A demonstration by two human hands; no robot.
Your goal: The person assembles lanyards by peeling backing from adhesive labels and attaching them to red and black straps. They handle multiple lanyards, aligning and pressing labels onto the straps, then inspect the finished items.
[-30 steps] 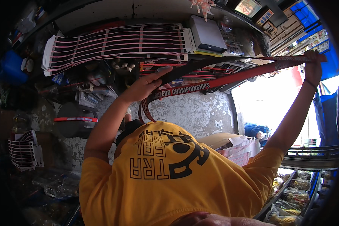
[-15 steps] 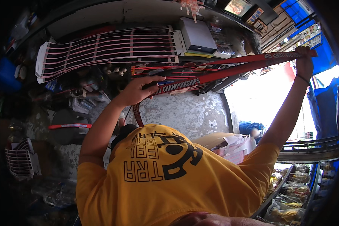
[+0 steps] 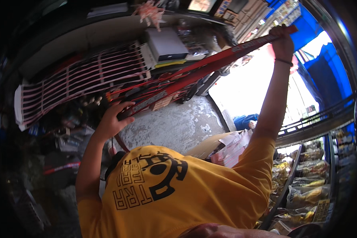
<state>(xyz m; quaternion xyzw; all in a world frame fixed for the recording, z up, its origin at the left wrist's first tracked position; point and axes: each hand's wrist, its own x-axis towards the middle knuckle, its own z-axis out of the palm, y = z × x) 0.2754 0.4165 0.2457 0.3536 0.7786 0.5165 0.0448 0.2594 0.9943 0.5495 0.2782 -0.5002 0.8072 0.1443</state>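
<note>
A long red bar [image 3: 210,65] with black parts alongside it runs from the middle left up to the top right. My left hand [image 3: 116,116] grips its lower end, beside a bunch of red and black rods [image 3: 146,93]. My right hand [image 3: 283,40], arm stretched up with a dark band on the wrist, holds the bar near its upper end. My yellow shirt [image 3: 174,198] with a black print fills the bottom of the view.
A white wire grille [image 3: 79,81] lies at the upper left, with a white box [image 3: 166,44] beside it. Grey worn concrete [image 3: 178,127] shows below the bar. Packed goods on a shelf [image 3: 305,190] stand at the lower right, a blue awning [image 3: 325,59] above them.
The bar has tilted: my right hand has lifted its end higher toward the top right, while my left hand has stayed low on the other end.
</note>
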